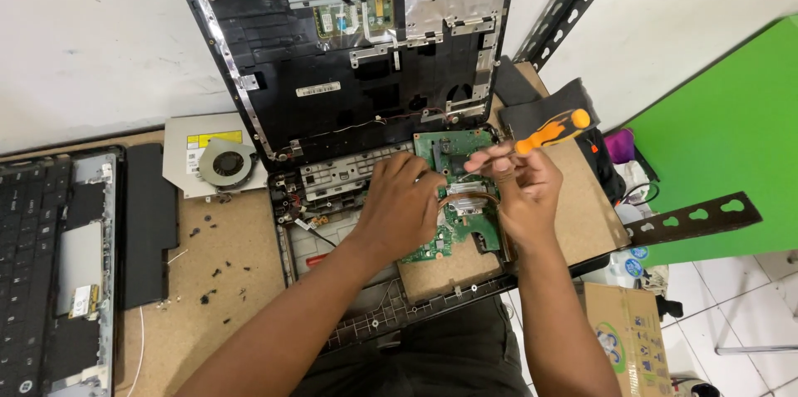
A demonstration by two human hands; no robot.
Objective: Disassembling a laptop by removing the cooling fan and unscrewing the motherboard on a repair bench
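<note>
a: left hand (399, 202) presses flat, fingers spread, on the green board (453, 197) in the open laptop base (287, 239).
b: right hand (519, 185) pinches the orange screwdriver (550, 132) above it — keep the board pinned, tip square.

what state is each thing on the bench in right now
laptop shell: opened up, stripped, insides bare
green circuit board: exposed, lying in the base
left hand: resting on the base beside the board
right hand: gripping the screwdriver
orange-handled screwdriver: held above the board
cooling fan: removed, lying on the optical drive
keyboard: detached, set at the left
</note>
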